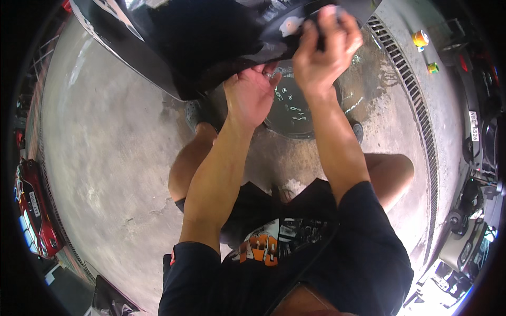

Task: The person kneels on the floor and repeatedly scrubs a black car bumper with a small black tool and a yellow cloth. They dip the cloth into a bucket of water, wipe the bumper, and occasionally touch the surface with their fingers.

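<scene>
A glossy black car body panel (205, 43), apparently a bumper, curves across the top of the head view. At its lower edge is my left hand (251, 93), palm showing, a ring on one finger. Some fingertips disappear behind that edge, so whether they grip it is unclear. My right hand (330, 49) is raised against the panel's right side, fingers bent and blurred. Something dark shows between its thumb and fingers; I cannot tell if it is a held pad or the panel behind. A pale reflection lies on the gloss beside it.
Between my feet is a round dark tub or cover (290, 114) with bright spots. Wet concrete (359, 94) surrounds it. A drain grate (411, 79) runs along the right, with an orange can (420, 38) and a green can (433, 68) beyond. A red car (37, 213) stands far left.
</scene>
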`<state>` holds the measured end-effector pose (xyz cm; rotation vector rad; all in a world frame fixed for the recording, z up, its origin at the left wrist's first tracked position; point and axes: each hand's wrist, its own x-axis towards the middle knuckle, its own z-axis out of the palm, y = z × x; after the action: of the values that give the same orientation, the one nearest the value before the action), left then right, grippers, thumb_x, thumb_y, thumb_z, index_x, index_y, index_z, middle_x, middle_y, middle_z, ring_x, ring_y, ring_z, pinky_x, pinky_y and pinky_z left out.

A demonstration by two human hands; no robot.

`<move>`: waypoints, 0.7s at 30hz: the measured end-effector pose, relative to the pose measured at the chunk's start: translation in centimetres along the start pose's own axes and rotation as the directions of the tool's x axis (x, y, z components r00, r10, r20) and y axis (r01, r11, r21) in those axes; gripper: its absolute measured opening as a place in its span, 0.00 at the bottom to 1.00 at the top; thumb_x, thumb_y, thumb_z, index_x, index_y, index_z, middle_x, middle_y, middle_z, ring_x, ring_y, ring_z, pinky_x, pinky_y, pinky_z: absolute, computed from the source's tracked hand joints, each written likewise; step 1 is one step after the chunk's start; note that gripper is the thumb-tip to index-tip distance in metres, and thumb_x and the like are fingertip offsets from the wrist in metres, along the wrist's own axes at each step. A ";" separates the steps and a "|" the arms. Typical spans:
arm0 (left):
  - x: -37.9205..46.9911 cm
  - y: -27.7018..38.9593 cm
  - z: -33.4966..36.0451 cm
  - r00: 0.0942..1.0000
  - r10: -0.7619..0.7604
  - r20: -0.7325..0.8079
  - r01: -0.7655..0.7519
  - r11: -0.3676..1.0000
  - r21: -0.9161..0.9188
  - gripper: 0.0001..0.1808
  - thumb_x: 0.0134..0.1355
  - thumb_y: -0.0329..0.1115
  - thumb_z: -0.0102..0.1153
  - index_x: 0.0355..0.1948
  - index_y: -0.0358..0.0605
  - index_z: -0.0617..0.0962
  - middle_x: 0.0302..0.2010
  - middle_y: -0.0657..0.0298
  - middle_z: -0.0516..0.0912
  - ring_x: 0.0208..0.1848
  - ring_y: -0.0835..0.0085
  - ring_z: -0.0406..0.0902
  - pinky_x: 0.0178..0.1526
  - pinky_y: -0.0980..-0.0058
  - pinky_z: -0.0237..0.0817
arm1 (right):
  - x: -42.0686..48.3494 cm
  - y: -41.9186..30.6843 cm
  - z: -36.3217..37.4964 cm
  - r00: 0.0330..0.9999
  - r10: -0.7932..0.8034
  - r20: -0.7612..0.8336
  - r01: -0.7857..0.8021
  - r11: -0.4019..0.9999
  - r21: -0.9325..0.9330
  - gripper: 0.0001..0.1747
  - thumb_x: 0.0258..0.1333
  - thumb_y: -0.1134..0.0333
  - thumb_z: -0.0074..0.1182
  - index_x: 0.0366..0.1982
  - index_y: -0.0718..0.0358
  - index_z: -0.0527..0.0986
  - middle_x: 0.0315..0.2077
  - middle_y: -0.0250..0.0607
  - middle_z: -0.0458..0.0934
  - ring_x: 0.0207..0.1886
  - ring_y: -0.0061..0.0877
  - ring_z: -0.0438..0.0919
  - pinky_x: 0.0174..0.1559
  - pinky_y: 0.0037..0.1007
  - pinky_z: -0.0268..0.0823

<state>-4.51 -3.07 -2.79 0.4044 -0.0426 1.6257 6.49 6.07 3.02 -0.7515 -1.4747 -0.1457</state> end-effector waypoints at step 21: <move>-0.1 -0.4 1.3 0.930 0.079 -0.358 -0.036 0.992 0.125 0.29 0.79 0.58 0.41 0.68 0.55 0.80 0.62 0.67 0.83 0.71 0.64 0.72 0.79 0.51 0.55 | -0.3 0.9 -0.3 0.911 -0.395 0.121 0.374 0.912 0.167 0.32 0.50 0.80 0.70 0.59 0.56 0.85 0.58 0.54 0.79 0.56 0.44 0.76 0.53 0.43 0.65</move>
<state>-3.78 -3.49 -1.67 0.1866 0.3238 1.7437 7.13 6.51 2.42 -0.3542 -1.7505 -0.2869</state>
